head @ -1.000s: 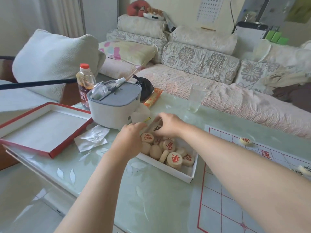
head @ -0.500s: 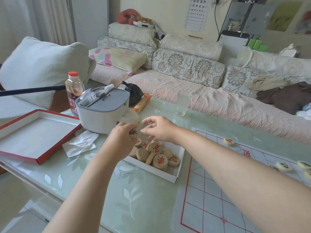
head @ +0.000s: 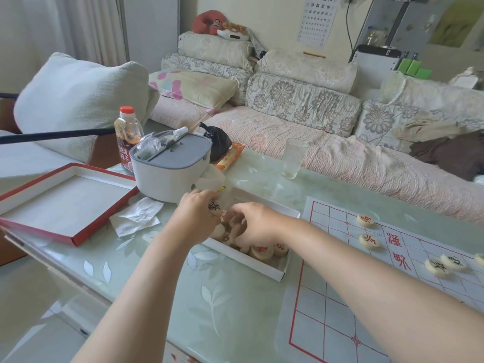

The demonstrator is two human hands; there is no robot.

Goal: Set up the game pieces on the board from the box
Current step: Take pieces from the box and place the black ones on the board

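Pinching a black-marked piece (head: 214, 208), left hand (head: 195, 217) hovers; right hand (head: 252, 225) in the box (head: 264, 268) hides its grip. Lift singly.

Daylit room: floral-cushioned sofa (head: 301, 119) behind a glass-topped table (head: 209, 297), eye chart (head: 318, 19) on the pale wall.

Glass table (head: 222, 297) bears box (head: 262, 267), board (head: 327, 310), lid (head: 65, 205), tumbler (head: 293, 161).

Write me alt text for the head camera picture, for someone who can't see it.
Two bare hands reach into a white box of round game pieces on a glass table: the left hand holds a black-marked piece, the right hand dips among the rest. A red-lined board to the right carries a few pieces.
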